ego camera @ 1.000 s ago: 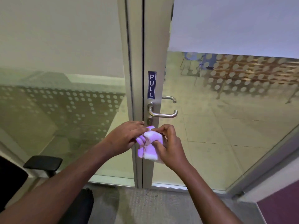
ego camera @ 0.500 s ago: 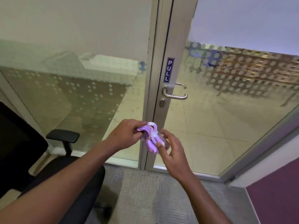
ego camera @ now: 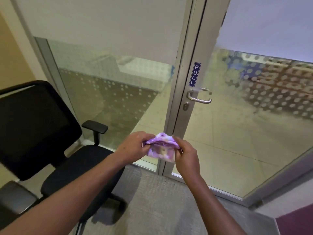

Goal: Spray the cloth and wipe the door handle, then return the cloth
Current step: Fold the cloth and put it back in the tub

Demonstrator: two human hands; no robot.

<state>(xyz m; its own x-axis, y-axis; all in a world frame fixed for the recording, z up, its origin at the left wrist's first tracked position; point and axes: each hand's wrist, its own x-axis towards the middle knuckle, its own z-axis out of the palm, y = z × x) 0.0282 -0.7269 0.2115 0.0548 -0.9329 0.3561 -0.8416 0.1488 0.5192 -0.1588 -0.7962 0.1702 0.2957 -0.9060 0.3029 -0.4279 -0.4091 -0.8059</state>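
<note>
I am seeing open carpet (ego camera: 152, 197) before the glass door (ego camera: 237, 133); an office chair (ego camera: 42, 133) is crowding the left; both hands are pinching the purple cloth (ego camera: 160, 148) between them, left hand (ego camera: 133, 146), right hand (ego camera: 186, 155), well below the door handle (ego camera: 199, 97).

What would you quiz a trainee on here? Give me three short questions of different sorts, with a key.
1. True or false: the purple cloth is touching the door handle.
2. What holds the cloth? A) left hand only B) right hand only C) both hands
3. Fill in: the blue sign above the handle reads ____.

Key: 1 false, it is held below and apart from the handle; 2 C; 3 PULL.
</note>
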